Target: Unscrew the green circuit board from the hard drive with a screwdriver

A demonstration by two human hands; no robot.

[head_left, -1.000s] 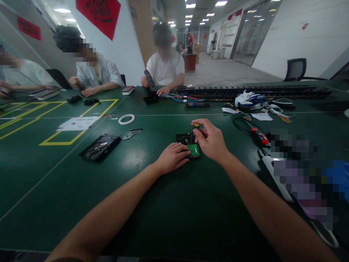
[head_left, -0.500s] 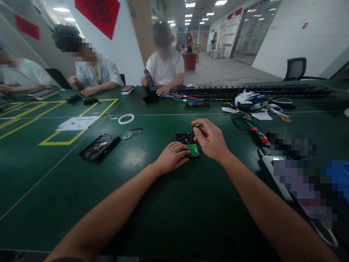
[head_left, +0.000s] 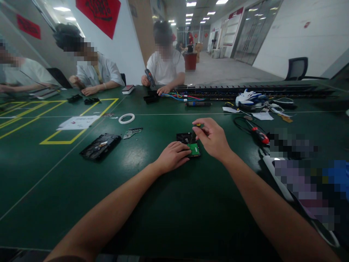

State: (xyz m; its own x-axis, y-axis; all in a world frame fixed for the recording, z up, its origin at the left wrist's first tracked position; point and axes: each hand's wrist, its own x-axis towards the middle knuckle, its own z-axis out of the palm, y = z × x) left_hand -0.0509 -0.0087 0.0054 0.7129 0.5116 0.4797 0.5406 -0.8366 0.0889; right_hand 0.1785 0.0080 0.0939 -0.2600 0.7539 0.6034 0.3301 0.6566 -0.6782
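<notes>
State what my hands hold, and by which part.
The right hand holds a small screwdriver by its yellow-topped handle, between thumb and fingers. The left hand rests on the hard drive; whether it grips an edge cannot be told.

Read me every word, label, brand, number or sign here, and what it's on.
No text reads clearly.
Large red diamond-shaped paper, upper left: black characters, too blurred.
Smaller red paper, far left: dark marks, too blurred.
White paper sheet on the green table: printing too faint.
Green circuit board by the left hand: pale marking too small.
</notes>
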